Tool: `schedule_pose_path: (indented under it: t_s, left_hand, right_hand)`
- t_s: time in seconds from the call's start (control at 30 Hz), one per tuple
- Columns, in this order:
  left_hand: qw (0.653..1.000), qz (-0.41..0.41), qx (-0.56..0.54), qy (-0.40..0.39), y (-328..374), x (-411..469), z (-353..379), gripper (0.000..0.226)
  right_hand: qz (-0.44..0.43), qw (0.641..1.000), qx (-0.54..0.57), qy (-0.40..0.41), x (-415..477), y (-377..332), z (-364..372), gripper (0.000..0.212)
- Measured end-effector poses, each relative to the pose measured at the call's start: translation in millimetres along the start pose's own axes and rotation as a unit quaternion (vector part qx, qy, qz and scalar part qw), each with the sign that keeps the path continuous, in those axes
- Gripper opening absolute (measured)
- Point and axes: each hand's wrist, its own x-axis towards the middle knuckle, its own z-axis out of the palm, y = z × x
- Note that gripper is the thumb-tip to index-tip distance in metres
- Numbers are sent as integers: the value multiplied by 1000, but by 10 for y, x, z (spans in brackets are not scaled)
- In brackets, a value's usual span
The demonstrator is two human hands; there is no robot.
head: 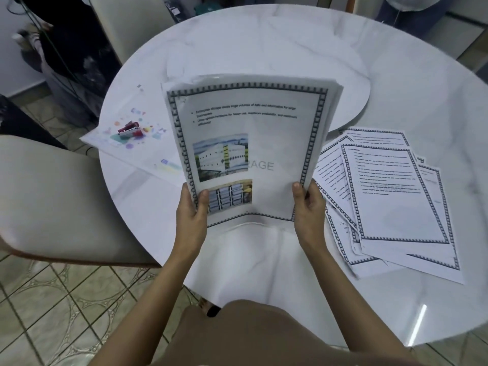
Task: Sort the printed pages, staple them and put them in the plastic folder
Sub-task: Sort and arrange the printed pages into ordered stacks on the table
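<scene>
Hands, left hand (pixel 192 207) and right hand (pixel 308 204), grip a page stack (pixel 250 143) upright above table (pixel 264 48).

Soft even light, glare streak on the table (pixel 417 324) — wide-angle bending at edges, slight blur throughout

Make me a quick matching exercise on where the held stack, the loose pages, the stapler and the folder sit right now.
Things:
1 stack of pages
2 loose pages
3 stapler
4 plastic folder

Places:
A on the plastic folder
B spread on the table, right side
C gripped by the left hand and right hand
D flat at the table's left edge

Pairs: 1-C, 2-B, 3-A, 4-D
</scene>
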Motion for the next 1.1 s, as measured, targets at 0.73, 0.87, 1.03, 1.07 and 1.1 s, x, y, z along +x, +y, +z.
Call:
schedule_pose_path:
  t_s: [0.73,0.87,1.03,1.07,1.1]
  left_hand:
    - [989,-43,108,-92,-236,-5,-129,33]
    - [984,-101,104,-105,-339,-73,-114,36]
    - [977,-156,97,-112,-418,-110,-115,37]
    - [975,-163,97,-113,-439,-111,-125,35]
    - [975,-165,96,-114,-454,-113,-130,34]
  right_hand:
    - [47,988,-150,-1,30,327,-103,12]
    - [93,979,-181,-8,8,434,-123,13]
    - [114,969,-219,-28,-11,498,-126,18]
    - [120,967,-223,-29,-9,511,-123,18]
    - [126,966,-224,-29,-9,521,-116,18]
